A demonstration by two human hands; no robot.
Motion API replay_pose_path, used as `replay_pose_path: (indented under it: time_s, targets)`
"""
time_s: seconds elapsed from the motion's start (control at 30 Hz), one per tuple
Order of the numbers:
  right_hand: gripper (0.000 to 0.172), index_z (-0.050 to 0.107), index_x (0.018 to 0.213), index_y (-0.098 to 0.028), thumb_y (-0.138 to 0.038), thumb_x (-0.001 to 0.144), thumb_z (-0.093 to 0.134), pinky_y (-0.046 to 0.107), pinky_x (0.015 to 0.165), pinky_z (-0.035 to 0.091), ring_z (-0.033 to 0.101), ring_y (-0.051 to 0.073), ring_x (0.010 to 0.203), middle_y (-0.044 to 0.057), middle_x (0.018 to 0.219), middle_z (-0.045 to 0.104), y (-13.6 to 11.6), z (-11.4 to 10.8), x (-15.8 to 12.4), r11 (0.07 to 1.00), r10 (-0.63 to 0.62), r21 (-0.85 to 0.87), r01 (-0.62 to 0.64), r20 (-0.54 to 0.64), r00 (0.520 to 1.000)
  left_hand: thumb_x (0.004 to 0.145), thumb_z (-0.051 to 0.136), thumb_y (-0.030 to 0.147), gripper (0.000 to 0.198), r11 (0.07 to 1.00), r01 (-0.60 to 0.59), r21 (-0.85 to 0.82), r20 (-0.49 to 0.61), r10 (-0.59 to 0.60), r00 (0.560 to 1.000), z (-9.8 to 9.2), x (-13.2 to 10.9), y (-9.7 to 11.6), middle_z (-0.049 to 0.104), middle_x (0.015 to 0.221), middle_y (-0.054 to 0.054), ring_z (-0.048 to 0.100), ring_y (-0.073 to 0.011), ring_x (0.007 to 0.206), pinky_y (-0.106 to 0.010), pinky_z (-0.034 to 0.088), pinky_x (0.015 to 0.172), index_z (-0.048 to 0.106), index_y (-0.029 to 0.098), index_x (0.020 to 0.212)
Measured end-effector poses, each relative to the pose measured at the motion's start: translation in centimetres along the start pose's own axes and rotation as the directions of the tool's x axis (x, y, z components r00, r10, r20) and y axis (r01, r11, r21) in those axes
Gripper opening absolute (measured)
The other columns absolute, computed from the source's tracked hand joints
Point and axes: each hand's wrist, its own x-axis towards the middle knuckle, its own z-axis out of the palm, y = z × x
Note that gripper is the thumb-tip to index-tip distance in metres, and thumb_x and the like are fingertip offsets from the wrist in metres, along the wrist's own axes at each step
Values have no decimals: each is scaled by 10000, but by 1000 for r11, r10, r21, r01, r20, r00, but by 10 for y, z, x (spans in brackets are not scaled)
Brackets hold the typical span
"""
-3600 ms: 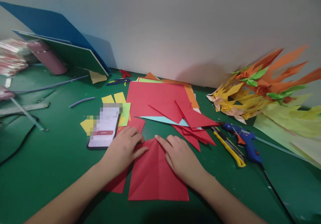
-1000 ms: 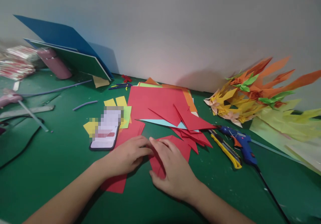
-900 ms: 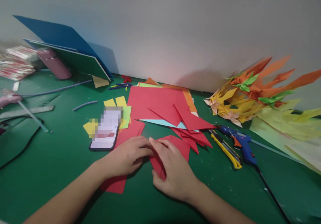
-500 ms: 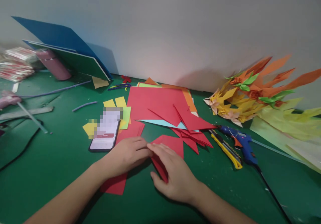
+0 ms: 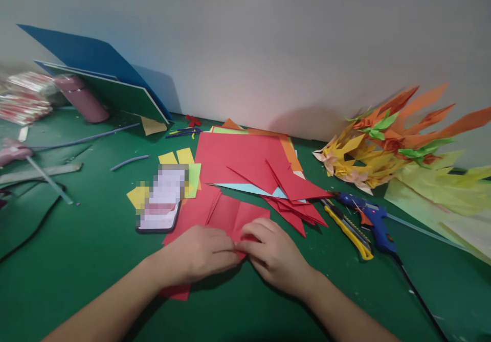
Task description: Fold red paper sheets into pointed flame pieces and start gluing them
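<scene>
A creased sheet of red paper (image 5: 233,214) lies between my hands, its near edge pinched at the fingertips. My left hand (image 5: 205,255) is closed on that edge from the left. From the right, my right hand (image 5: 274,255) grips the same edge with curled fingers, close against the left fingertips. Part of the sheet is hidden under both hands. Beneath my left hand and wrist lies another red paper strip (image 5: 177,293). Several folded red paper pieces (image 5: 293,204) are piled just beyond my right hand, overlapping a large red sheet (image 5: 241,150).
A phone (image 5: 163,199) rests on paper scraps at left. To the right lie a yellow box cutter (image 5: 351,232) and a blue glue gun (image 5: 368,214) with its cord. Orange and yellow paper flowers (image 5: 383,142) stand behind them. A pink bottle (image 5: 82,99) leans near boards at back left.
The red sheet between my hands has turned and opened out, showing a crease. My right fingers have curled in to pinch its near edge, and my left hand has shifted slightly nearer me.
</scene>
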Motion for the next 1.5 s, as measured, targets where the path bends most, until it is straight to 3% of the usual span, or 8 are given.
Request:
replay_pose_path:
  time_s: [0.33,0.5,0.63,0.83,1.03,1.2,1.37,1.5]
  targets:
    - [209,650,906,-178,-119,871,452,292,550,390,504,165,636,38,703,600,2,-10,-9,996,-60,-78,45,-204,977,984,387,137,260,989,-29,-145,-175,3,985,0,4,4,731,896,-72,653,-166,824,-296,557,756,632,160,1065]
    - [218,644,1024,-180,-140,877,487,300,577,403,532,165,651,36,733,606,0,-12,-11,986,-134,-127,104,-253,958,969,396,139,283,996,-41,-74,-302,17,953,3,-1,6,733,899,-43,663,-175,855,-354,563,847,640,221,1086]
    - [275,657,1047,-183,-125,917,421,326,667,447,553,181,745,57,824,664,3,-9,-5,991,-96,-113,76,-180,979,973,390,131,258,999,-47,-22,-132,44,990,-1,2,9,718,852,-65,661,-177,757,-290,552,640,639,156,1030]
    - [300,685,976,-153,-57,857,426,361,705,486,576,207,791,73,866,688,9,-5,-3,1000,-23,8,24,-39,999,977,357,120,272,1000,-18,11,98,17,995,2,6,14,679,789,-51,605,-172,671,-281,494,569,629,126,975]
    - [339,671,1051,-135,-61,878,388,375,763,535,610,226,882,110,975,700,20,-3,-6,984,169,-30,-176,-155,973,961,424,131,203,1000,-7,-10,125,9,992,9,6,21,659,793,-41,577,-176,664,-292,426,504,627,138,970]
    - [362,570,1244,-90,-168,923,422,477,892,500,568,291,1063,155,1194,646,25,4,-6,932,276,-206,-297,-122,953,946,449,481,404,995,42,-95,91,-33,995,17,8,23,627,719,-35,540,-176,612,-299,407,506,641,141,841]
    - [373,533,1277,-129,-207,933,415,454,866,508,574,279,1033,131,1142,654,24,5,-6,929,292,-186,-319,-157,943,980,419,173,248,980,72,-188,106,-53,993,18,8,18,644,823,-43,563,-169,730,-274,446,638,639,147,866]
    - [346,547,1253,-151,-193,937,415,442,827,511,590,277,967,119,1045,665,22,3,-6,925,307,-159,-345,-221,926,925,554,239,117,960,173,-219,156,-141,978,17,9,13,630,955,-63,585,-193,850,-304,491,766,650,175,906]
